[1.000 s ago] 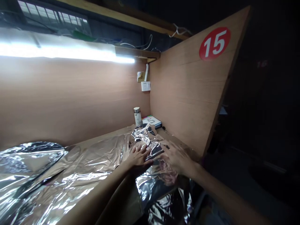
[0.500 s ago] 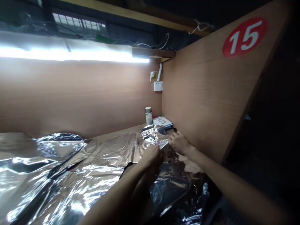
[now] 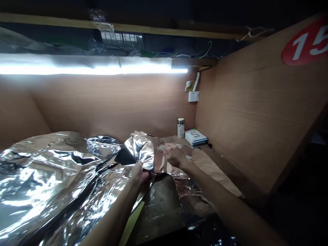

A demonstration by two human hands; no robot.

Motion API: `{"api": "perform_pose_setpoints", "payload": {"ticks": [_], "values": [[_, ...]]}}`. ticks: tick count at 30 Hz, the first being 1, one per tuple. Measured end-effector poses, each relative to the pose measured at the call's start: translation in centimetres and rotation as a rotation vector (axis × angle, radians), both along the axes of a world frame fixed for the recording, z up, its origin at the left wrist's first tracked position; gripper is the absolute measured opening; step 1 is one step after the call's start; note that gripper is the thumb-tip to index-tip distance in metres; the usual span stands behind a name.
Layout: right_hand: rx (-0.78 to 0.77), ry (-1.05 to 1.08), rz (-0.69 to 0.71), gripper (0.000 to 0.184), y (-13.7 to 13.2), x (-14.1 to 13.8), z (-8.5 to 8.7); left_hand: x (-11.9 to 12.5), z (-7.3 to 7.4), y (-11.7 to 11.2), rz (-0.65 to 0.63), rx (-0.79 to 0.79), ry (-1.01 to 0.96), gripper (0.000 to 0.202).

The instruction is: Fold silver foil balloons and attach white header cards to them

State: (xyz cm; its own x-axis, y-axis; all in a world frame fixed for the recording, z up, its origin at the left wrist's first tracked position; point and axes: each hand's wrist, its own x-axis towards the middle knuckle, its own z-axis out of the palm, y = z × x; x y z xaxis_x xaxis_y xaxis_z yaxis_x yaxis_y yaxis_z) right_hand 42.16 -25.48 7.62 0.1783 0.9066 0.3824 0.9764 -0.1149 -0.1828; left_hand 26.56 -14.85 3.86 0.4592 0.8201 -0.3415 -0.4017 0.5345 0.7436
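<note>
A shiny silver foil sheet [image 3: 139, 148] is folded up in front of me, its upper edge raised toward the back panel. My left hand [image 3: 138, 175] is closed on its near edge, thumb on the foil. Just to the right, my right hand [image 3: 175, 155] has its fingers bent over another part of the same foil; the fingertips blur into the reflections. Between my forearms lies a dark, scuffed flat board [image 3: 160, 205], and a yellow-green strip [image 3: 132, 223] runs along its left side.
More crumpled foil [image 3: 48, 184] spreads over the left of the table. A white bottle [image 3: 180, 128] and a stack of booklets [image 3: 196, 136] stand in the back right corner, below a wall socket [image 3: 193, 96]. A wooden side panel [image 3: 235, 112] bounds the right.
Both hands have moved left in view, carrying the foil up and over to the left. The dark board between my arms has come into sight. My view has turned left.
</note>
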Motion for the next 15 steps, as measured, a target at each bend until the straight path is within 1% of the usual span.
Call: {"api": "perform_pose_setpoints", "payload": {"ticks": [2,4,6,7,8,9,10,12,13,14,15], "values": [[-0.057,0.013,0.085,0.052,3.0,-2.0,-0.7,-1.9,-0.6,-1.0,-0.014,0.010,0.033,0.034],[-0.142,0.027,0.156,0.057,5.0,-4.0,-1.8,-4.1,-0.8,-2.0,-0.080,0.023,0.090,0.030],[-0.236,0.047,0.204,0.057,6.1,-5.4,-3.1,-6.6,-0.6,-2.8,-0.191,0.066,0.176,0.023],[-0.270,0.059,0.215,0.056,6.3,-5.9,-3.8,-7.9,-0.4,-3.0,-0.241,0.098,0.212,0.024],[-0.292,0.074,0.214,0.056,6.3,-6.2,-4.4,-9.2,-0.3,-3.1,-0.268,0.179,0.256,0.030],[-0.299,0.091,0.195,0.057,6.3,-6.2,-4.8,-10.4,-0.2,-2.9,-0.272,0.333,0.330,0.038],[-0.289,0.113,0.150,0.058,6.2,-6.1,-5.1,-11.4,-0.2,-2.5,-0.269,0.558,0.467,0.047],[-0.245,0.170,-0.014,0.057,6.1,-5.2,-5.1,-13.2,-0.7,-1.4,-0.286,1.055,0.848,0.061],[-0.226,0.207,-0.118,0.056,6.3,-4.6,-4.9,-13.8,-1.2,-0.9,-0.326,1.239,1.031,0.067],[-0.214,0.250,-0.220,0.055,6.5,-4.0,-4.6,-14.3,-1.9,-0.6,-0.380,1.343,1.168,0.073],[-0.212,0.296,-0.305,0.052,6.8,-3.3,-4.2,-14.7,-2.6,-0.4,-0.435,1.361,1.243,0.079]]}}
